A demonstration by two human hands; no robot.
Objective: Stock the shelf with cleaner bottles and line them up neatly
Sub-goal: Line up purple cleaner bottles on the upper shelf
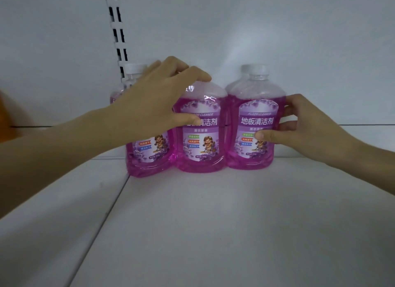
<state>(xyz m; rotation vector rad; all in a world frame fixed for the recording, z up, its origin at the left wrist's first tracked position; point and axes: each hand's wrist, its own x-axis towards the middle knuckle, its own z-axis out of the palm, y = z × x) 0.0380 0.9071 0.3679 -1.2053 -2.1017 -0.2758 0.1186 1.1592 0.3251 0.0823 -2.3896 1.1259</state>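
Three purple floor cleaner bottles stand side by side at the back of the white shelf (213, 222). My left hand (154, 98) grips the top of the middle bottle (201, 141), thumb on its label and fingers over its shoulder, hiding its cap. The left bottle (147, 156) stands partly behind my left wrist. My right hand (299, 124) holds the right bottle (256, 124) by its right side, thumb pressed on the label. More bottles stand behind, showing a white cap (134, 68) at the left and a second cap (248, 68) behind the right bottle.
A slotted upright rail (117, 30) runs up the white back panel. A seam (102, 222) between two shelf boards runs diagonally at the left. Something orange and blurred (8, 115) shows at the far left edge.
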